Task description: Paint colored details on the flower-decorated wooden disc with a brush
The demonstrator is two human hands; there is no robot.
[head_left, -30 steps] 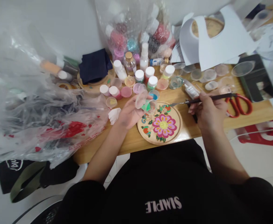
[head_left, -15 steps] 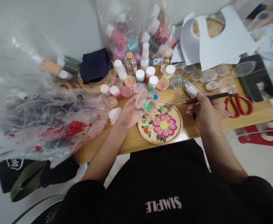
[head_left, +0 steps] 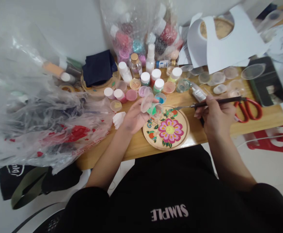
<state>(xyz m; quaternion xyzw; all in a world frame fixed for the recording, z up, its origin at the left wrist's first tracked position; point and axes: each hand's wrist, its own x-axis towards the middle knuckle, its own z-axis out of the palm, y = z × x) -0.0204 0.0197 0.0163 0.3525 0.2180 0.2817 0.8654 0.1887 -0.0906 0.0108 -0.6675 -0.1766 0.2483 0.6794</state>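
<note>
My left hand (head_left: 136, 117) is closed around a small clear plastic cup (head_left: 158, 111) with bright green paint inside; its round lid (head_left: 146, 103) stands tilted open. The cup is held over the upper left edge of a round wooden board (head_left: 185, 131), which bears a painted pink and purple flower (head_left: 171, 130), green leaves and small orange blooms. My right hand (head_left: 215, 113) grips the dark handle of a palette knife (head_left: 201, 104). The thin metal blade points left, its tip above the board's upper edge near an orange bloom. I cannot tell whether it touches.
Paint cups (head_left: 131, 95) and white-capped jars (head_left: 159, 84) stand behind the board. Red-handled scissors (head_left: 254, 110), a small white tube (head_left: 199, 94) and a black phone-like object (head_left: 267, 82) lie right. A large plastic bag (head_left: 66, 129) covers the left; crumpled tissue (head_left: 119, 120) lies near my left wrist.
My right hand and the palette knife have shifted slightly to the right. My left hand with the green paint cup stays almost still.
</note>
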